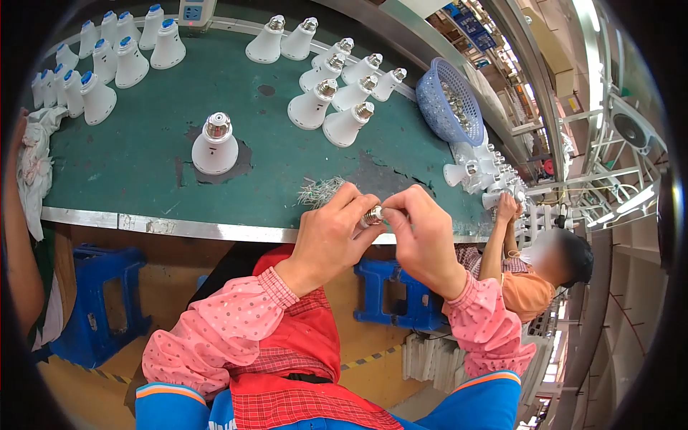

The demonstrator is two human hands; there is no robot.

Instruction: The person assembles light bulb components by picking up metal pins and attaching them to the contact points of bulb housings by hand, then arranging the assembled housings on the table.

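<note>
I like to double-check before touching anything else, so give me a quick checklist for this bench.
1. Left hand gripping the metal-capped piece: ok.
2. Right hand fingertips at that piece's end: ok.
3. Piece's end properly fitted: cannot tell, fingers cover it.
4. Lone white bulb upright, apart from the other bulbs: ok.
5. Bench top surface sound: not ok, it has dark worn patches.
6. Co-worker's hands apart from yours: ok, they are farther along the bench to the right.
</note>
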